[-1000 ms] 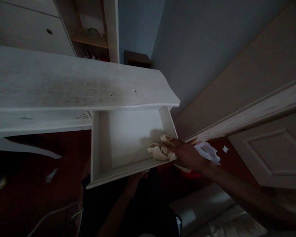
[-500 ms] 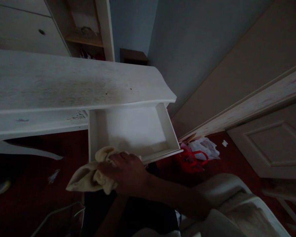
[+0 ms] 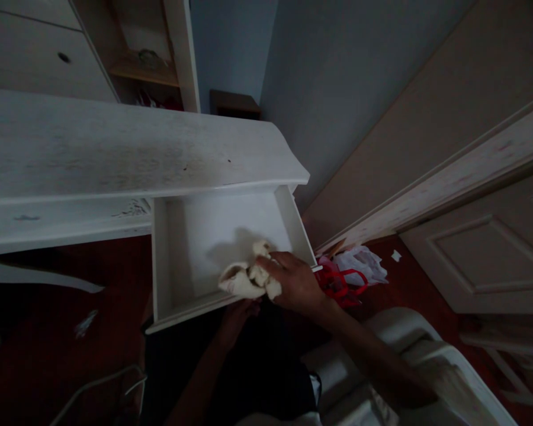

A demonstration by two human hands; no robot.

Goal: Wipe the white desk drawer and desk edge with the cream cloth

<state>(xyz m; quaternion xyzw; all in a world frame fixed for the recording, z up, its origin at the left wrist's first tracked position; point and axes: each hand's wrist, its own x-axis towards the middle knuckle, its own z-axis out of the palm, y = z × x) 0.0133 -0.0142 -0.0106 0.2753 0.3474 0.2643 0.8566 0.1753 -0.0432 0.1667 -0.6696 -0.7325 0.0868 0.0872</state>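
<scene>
While the right hand [image 3: 295,284] presses a crumpled cream cloth [image 3: 247,278] onto the floor of the open white wooden drawer [image 3: 160,260], centre frame, fingers are clamped on the cloth's right end. Cloth extends left from the fingertips, long axis approx. parallel w/ the drawer's front edge. Left hand [image 3: 238,310] sits just below that front edge; its fingers are partly hidden, grip can't be told. Right hand is nearer.

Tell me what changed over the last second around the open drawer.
The right hand swept the cream cloth from the drawer's right corner out over its front-left edge, then back inside towards the right. It kept hold throughout. The left hand stayed under the drawer front; the drawer stayed open.
</scene>
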